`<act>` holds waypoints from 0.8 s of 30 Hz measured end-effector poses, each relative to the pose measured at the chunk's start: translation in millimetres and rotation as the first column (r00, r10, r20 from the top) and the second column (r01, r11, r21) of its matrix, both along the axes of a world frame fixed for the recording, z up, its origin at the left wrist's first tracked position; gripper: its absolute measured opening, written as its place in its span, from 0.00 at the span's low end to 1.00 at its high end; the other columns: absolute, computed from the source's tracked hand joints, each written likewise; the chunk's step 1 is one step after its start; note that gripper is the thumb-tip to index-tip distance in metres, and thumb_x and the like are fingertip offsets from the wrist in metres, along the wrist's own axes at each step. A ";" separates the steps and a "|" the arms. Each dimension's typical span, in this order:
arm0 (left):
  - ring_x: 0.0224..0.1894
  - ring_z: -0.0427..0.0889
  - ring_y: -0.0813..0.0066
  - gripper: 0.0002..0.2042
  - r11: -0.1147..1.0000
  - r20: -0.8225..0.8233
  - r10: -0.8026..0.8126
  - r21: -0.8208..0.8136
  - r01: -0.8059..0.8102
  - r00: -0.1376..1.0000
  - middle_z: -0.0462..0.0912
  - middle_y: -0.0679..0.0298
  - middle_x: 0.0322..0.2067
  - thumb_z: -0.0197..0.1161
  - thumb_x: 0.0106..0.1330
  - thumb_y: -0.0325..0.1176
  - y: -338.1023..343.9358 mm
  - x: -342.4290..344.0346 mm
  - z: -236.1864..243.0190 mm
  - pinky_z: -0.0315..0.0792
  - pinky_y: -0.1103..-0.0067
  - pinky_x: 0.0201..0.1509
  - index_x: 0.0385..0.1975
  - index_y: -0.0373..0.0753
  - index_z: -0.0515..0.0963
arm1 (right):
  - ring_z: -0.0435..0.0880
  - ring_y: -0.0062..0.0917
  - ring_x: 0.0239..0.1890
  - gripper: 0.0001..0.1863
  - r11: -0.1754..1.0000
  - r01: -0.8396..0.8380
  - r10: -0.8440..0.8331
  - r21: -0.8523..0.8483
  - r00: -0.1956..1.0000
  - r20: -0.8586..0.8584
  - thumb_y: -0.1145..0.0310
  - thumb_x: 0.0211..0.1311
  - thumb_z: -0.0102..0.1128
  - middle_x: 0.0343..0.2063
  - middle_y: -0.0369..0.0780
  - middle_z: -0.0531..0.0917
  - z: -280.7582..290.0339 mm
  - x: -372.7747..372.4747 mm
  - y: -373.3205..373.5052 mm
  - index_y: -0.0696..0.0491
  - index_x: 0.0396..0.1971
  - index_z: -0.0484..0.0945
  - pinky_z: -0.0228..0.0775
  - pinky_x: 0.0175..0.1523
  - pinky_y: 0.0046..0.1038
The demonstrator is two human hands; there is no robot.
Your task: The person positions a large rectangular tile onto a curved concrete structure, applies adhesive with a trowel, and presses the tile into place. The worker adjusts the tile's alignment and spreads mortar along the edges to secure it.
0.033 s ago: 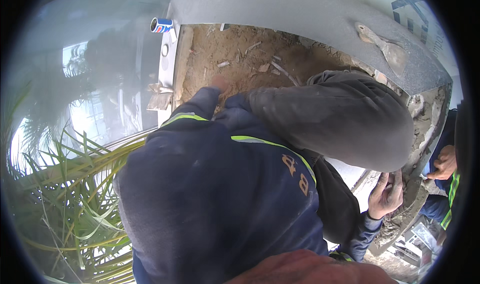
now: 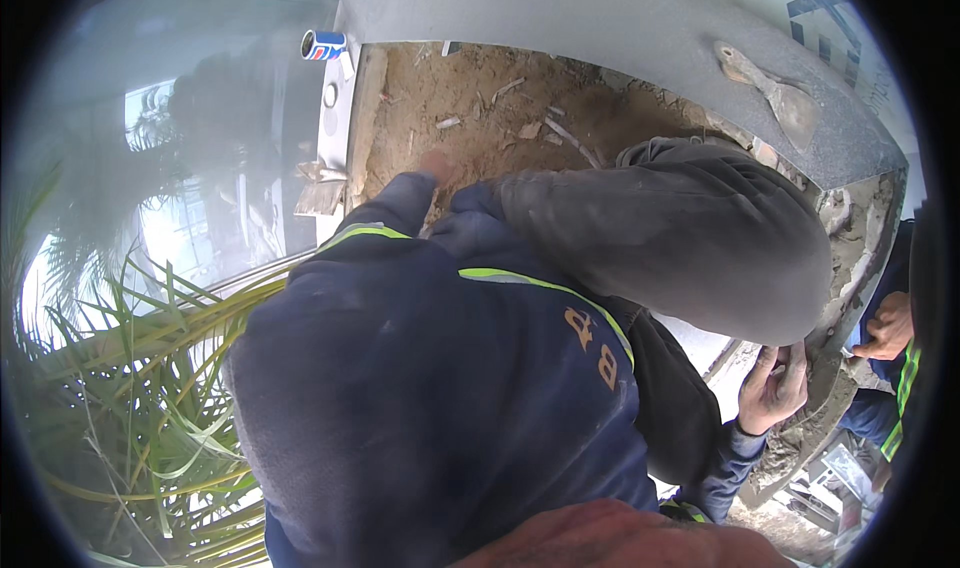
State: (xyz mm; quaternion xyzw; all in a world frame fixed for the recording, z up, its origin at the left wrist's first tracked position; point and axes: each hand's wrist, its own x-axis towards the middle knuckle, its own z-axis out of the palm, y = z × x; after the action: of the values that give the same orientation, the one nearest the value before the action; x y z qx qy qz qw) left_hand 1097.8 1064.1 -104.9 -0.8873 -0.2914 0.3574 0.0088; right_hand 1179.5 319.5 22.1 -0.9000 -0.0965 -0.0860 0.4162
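Observation:
My left hand (image 2: 437,166) reaches into the loose brown dirt (image 2: 520,88) past my dark sleeve, its fingers too indistinct to make out. My right hand (image 2: 772,390) is low on the right, just below my grey-trousered knee (image 2: 760,258), fingers bent and closed at the rough mortar edge (image 2: 835,378); what is between them is unclear. My dark navy top (image 2: 420,398) with yellow reflective stripes fills the middle, and blurred skin covers the bottom edge.
Grey stone slab (image 2: 610,23) carrying a dusty trowel (image 2: 785,103); blue can (image 2: 322,46) on a pale ledge; reflective glass (image 2: 170,118) left; palm fronds (image 2: 170,398) lower left. At right, a co-worker's hand (image 2: 885,328) and reflective vest (image 2: 900,398); tools (image 2: 830,488) below.

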 end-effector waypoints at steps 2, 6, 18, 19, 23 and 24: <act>0.46 0.85 0.45 0.20 0.976 -0.053 -0.130 -0.185 0.119 0.990 0.87 0.46 0.44 0.67 0.63 0.49 -21.0 -15.5 -18.9 0.77 0.61 0.49 0.41 0.37 0.85 | 0.79 0.26 0.22 0.19 0.998 0.013 -0.017 -0.055 0.998 -0.061 0.66 0.71 0.68 0.21 0.41 0.81 1.6 -0.3 -0.4 0.61 0.55 0.80 0.69 0.29 0.29; 0.43 0.85 0.45 0.17 0.882 -0.075 -0.311 -0.395 0.258 0.948 0.86 0.47 0.41 0.67 0.64 0.46 -53.0 -32.5 -15.1 0.77 0.62 0.48 0.40 0.36 0.84 | 0.79 0.26 0.22 0.19 1.000 -0.005 0.002 -0.026 0.993 -0.115 0.65 0.70 0.69 0.21 0.41 0.81 -5.4 0.9 5.9 0.60 0.54 0.80 0.69 0.30 0.29; 0.42 0.84 0.46 0.13 0.623 -0.194 -0.735 -0.570 0.535 0.650 0.84 0.48 0.37 0.66 0.66 0.42 -107.9 242.1 49.2 0.76 0.62 0.47 0.37 0.37 0.83 | 0.79 0.18 0.23 0.20 0.916 0.401 -0.399 -0.029 0.915 0.065 0.73 0.64 0.72 0.24 0.38 0.84 48.8 14.3 -13.9 0.61 0.55 0.83 0.71 0.31 0.21; 0.42 0.83 0.46 0.13 0.595 -0.217 -0.775 -0.567 0.570 0.594 0.84 0.48 0.36 0.66 0.66 0.42 -129.5 278.8 71.1 0.76 0.62 0.47 0.37 0.37 0.83 | 0.79 0.18 0.24 0.20 0.893 0.450 -0.450 0.013 0.892 0.042 0.73 0.65 0.73 0.23 0.37 0.84 53.9 1.6 -24.0 0.62 0.55 0.83 0.71 0.32 0.21; 0.41 0.83 0.46 0.11 0.338 -0.244 -0.941 -0.631 0.698 0.234 0.83 0.48 0.35 0.65 0.67 0.40 -294.9 422.2 110.9 0.75 0.62 0.46 0.36 0.37 0.83 | 0.80 0.18 0.27 0.12 0.594 0.803 -0.802 0.049 0.596 -0.032 0.76 0.71 0.65 0.29 0.38 0.84 67.2 -113.2 -42.9 0.62 0.51 0.83 0.69 0.30 0.18; 0.41 0.83 0.46 0.11 0.271 -0.260 -0.957 -0.644 0.715 0.128 0.83 0.48 0.35 0.65 0.67 0.40 -340.4 447.1 122.3 0.75 0.62 0.46 0.36 0.37 0.83 | 0.80 0.18 0.27 0.12 0.512 0.859 -0.858 0.024 0.512 -0.045 0.75 0.71 0.65 0.29 0.38 0.84 68.1 -137.3 -38.7 0.62 0.51 0.83 0.69 0.30 0.18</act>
State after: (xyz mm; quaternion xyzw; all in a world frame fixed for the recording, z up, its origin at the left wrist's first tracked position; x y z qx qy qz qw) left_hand 1545.0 723.8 17.3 -0.6983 0.3670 0.5980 0.1417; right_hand 1042.2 280.8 90.2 -0.8222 0.3679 -0.2700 0.3402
